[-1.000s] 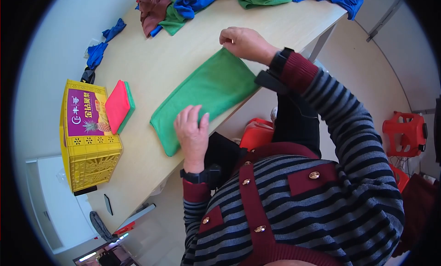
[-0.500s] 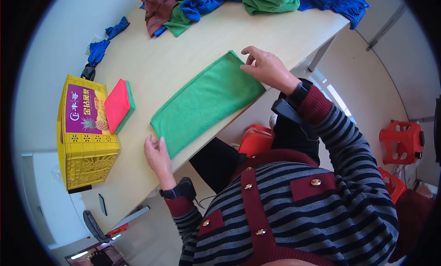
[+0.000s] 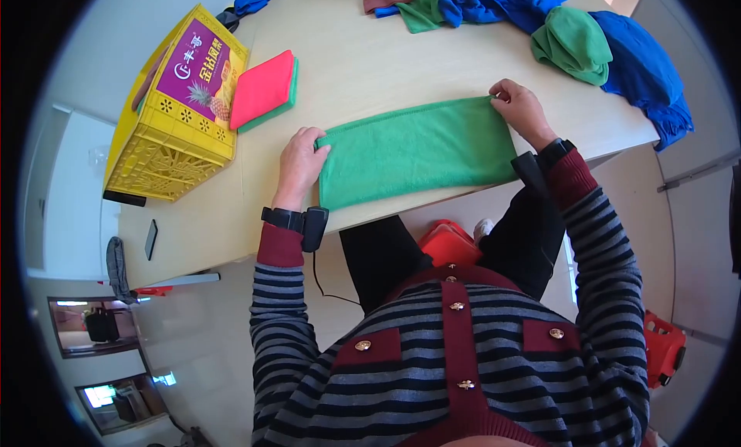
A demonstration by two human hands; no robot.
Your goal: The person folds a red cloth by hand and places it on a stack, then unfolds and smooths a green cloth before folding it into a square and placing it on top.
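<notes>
At a pale wooden table [image 3: 370, 69], you hold a folded green cloth [image 3: 417, 152] stretched flat along the near edge, with a heap of loose cloths [image 3: 540, 15] at the far side and a yellow crate [image 3: 174, 115] to your left. Just beside the crate lies a small stack of folded cloths [image 3: 264, 89], red on top. Your left hand [image 3: 299, 163] grips the cloth's left end, fingers curled over its edge, while your right hand [image 3: 521, 111] pinches its far right corner between thumb and fingertips.

One head-worn fisheye camera looks steeply down, close above the table [image 3: 370, 76] at twelve o'clock, wearer's chest [image 3: 455, 347] at six.
</notes>
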